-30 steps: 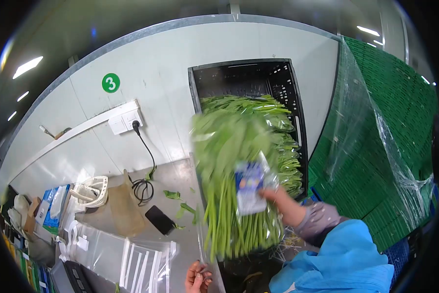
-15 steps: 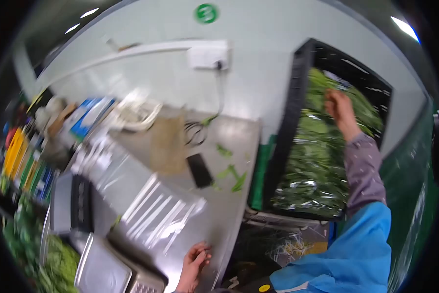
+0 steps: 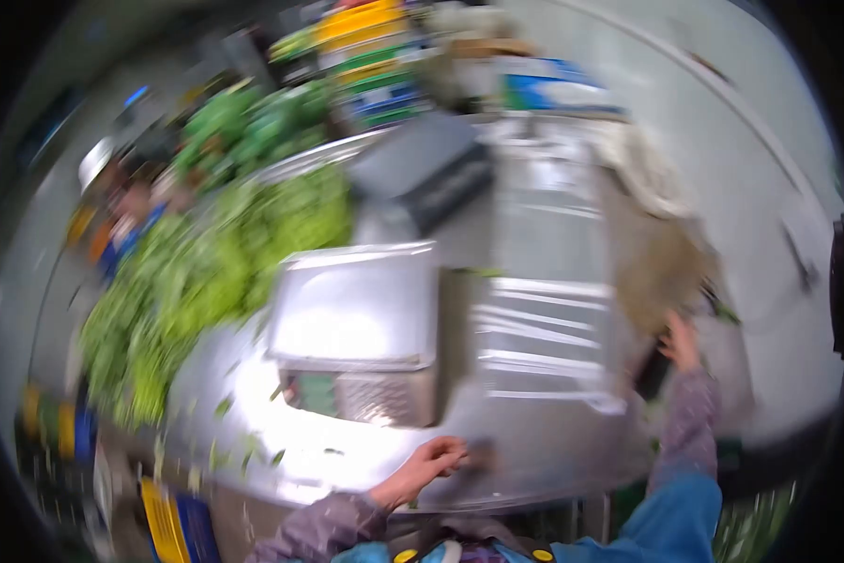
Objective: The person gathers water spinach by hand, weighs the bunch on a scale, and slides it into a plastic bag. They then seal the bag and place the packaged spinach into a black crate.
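Note:
My left hand [image 3: 425, 469] hangs over the near edge of the metal table [image 3: 525, 460], fingers curled together with nothing visible in them. On the right, my right hand [image 3: 682, 343] is blurred, its fingers apart beside a dark phone [image 3: 651, 372]; whether they touch is unclear. Left of it lies a stack of clear plastic bags [image 3: 546, 333] with white stripes. A weighing scale [image 3: 356, 314] with a shiny steel pan stands beyond my left hand. Loose leafy greens [image 3: 253, 244] are heaped to the scale's left.
A dark grey box-shaped device [image 3: 422, 174] sits behind the scale. Stacked coloured crates [image 3: 370, 61] and more green produce [image 3: 253, 127] stand farther back. Another person [image 3: 131, 202] is blurred at far left. A yellow and blue crate [image 3: 178, 516] is below the table's front left.
My view has swung left, from the black crate of bagged greens to the scale and heaped greens. My right hand has left those bagged greens and is now by the phone.

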Demonstrator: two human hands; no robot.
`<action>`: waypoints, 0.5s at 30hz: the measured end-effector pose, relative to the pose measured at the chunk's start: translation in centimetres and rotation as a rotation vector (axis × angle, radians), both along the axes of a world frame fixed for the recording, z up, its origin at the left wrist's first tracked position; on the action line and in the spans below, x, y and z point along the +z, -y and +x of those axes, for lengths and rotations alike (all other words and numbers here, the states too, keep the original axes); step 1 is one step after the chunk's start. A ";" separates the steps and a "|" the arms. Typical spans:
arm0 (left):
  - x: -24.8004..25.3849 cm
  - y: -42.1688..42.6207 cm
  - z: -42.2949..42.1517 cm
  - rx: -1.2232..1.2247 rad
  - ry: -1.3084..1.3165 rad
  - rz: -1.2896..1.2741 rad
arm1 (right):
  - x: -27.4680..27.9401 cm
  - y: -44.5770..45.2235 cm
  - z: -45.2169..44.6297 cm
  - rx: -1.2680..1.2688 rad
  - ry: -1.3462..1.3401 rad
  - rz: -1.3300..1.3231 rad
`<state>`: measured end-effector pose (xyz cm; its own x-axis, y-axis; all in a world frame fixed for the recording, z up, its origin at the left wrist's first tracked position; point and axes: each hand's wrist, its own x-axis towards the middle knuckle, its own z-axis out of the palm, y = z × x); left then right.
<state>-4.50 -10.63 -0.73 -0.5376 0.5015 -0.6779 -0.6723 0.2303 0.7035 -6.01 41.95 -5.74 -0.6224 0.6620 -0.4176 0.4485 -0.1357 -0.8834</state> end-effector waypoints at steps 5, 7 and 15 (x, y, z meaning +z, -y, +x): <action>-1.1 3.7 1.1 0.171 -0.005 0.016 | -9.8 -9.7 0.1 -0.020 -0.365 -0.134; -1.9 4.5 1.2 0.220 -0.003 0.031 | -6.7 -4.3 1.4 -0.123 -0.420 -0.230; -3.8 12.3 0.2 0.299 -0.065 0.130 | 4.5 19.2 10.1 0.150 -0.017 -0.445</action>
<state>-4.26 -22.90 -4.56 -0.7141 0.3949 -0.5780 -0.6493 -0.0648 0.7578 4.04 22.75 -1.26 -0.7065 0.3231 -0.6296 0.4783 -0.4377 -0.7613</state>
